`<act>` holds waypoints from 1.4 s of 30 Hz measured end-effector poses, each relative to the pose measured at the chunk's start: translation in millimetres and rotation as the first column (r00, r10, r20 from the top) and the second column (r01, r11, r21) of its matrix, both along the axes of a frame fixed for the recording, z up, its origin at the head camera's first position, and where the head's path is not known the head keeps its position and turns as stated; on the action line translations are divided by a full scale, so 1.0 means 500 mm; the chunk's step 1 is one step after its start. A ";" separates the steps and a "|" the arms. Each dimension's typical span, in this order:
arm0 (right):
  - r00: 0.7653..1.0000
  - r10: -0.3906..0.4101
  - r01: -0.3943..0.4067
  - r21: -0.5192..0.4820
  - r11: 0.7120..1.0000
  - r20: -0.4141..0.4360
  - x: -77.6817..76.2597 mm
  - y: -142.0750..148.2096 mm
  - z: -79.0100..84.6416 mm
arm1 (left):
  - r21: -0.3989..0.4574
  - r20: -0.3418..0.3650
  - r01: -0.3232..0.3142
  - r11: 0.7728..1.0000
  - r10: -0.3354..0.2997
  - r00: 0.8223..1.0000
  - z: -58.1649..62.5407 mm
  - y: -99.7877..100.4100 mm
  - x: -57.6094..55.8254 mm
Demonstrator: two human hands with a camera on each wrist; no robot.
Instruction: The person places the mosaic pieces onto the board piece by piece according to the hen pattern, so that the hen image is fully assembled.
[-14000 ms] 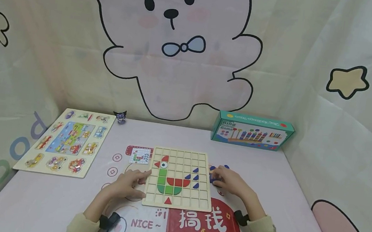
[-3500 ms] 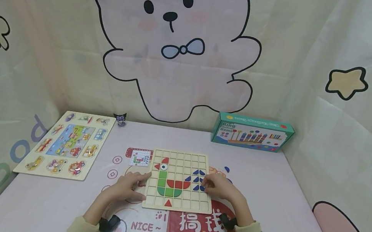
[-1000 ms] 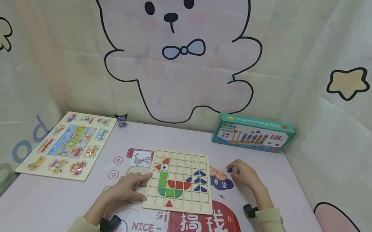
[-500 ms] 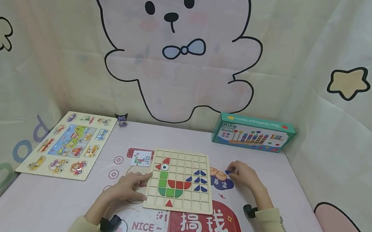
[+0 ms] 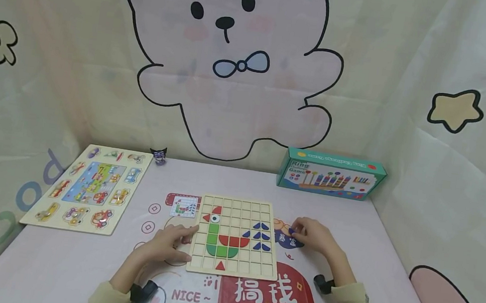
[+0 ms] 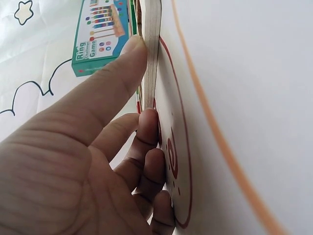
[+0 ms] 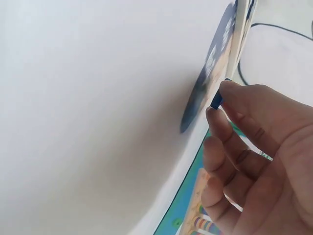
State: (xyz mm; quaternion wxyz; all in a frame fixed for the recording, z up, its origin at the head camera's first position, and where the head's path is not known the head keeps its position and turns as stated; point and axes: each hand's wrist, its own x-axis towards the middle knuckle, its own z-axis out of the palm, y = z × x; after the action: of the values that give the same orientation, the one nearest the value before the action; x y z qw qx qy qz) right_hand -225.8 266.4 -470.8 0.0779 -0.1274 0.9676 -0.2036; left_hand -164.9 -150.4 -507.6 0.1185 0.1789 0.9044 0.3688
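Note:
A pale wooden grid board [image 5: 247, 268] lies on the table, bearing a bird figure made of red, green and blue pieces. My left hand [image 5: 166, 241] touches the board's left edge with thumb and fingertips; in the left wrist view the thumb [image 6: 117, 73] lies against the board's side [image 6: 152, 63]. Right of the board, my right hand [image 5: 315, 235] pinches a small blue piece [image 7: 218, 100] between thumb and forefinger, above the table. Its full outline is hidden by the fingers. Paired blue pieces [image 5: 262, 235] form the bird's tail.
A pattern card [image 5: 184, 207] lies beside the board's upper left corner. A picture puzzle board [image 5: 72, 224] is at the left, with a small dark figurine [image 5: 158, 156] behind it. The green Ring Challenge Game box [image 5: 330, 175] stands at the back right.
Several blue pieces have been added to the tail over the earlier frames. My right hand has picked up another blue piece and moved toward the board. The left hand stays put.

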 end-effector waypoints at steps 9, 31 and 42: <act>0.999 0.019 -0.020 -0.012 1.000 -0.045 0.037 -0.026 -0.002 | -0.009 -0.010 0.005 1.000 -0.005 1.000 -0.001 0.001 -0.001; 0.988 0.075 -0.075 0.008 0.997 -0.137 0.117 -0.080 0.007 | -0.009 -0.004 0.004 1.000 -0.004 1.000 0.003 0.001 0.000; 0.980 0.160 -0.158 0.026 0.987 -0.121 0.134 -0.103 0.004 | -0.007 -0.003 0.001 1.000 -0.001 1.000 0.003 0.002 0.000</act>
State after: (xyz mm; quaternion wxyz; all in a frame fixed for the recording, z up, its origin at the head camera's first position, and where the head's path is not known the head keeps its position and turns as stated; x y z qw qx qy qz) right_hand -158.8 214.9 -468.6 0.0352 -0.2159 0.9589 -0.1807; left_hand -164.9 -149.2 -506.2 0.1179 0.1796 0.9058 0.3651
